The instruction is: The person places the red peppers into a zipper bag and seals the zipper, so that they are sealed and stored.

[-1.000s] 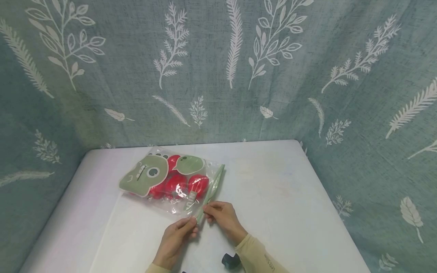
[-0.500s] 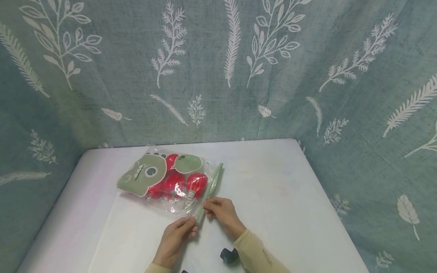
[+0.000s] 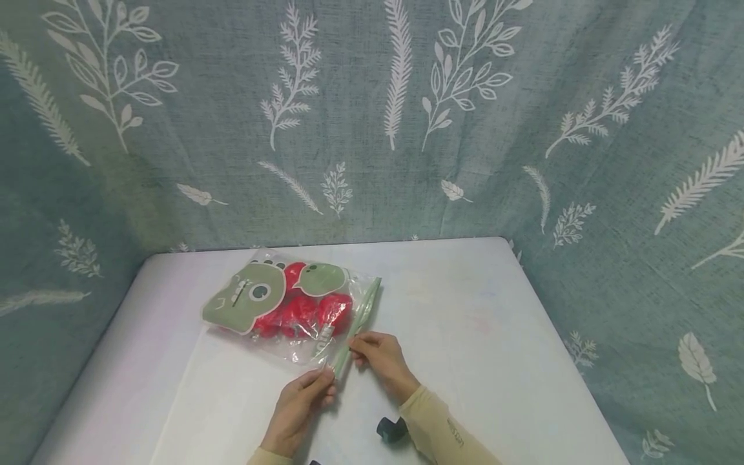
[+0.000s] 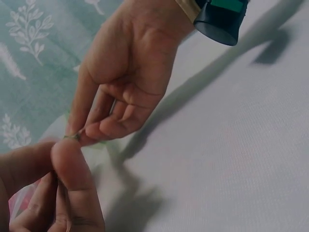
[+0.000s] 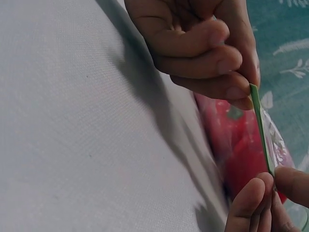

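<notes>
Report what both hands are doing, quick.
Left hand: pinching the bag's green zip strip.
Right hand: pinching the same strip, farther along.

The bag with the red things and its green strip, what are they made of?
The bag looks like thin clear glossy plastic: it glints and shows the red items inside. The green strip seems stiffer matte plastic, probably a zip seal, pinched by both hands.

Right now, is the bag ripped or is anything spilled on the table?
Nothing stands out. The clear bag lies flat on the white table with the red things inside it. The left hand and right hand pinch its green zip strip.
</notes>
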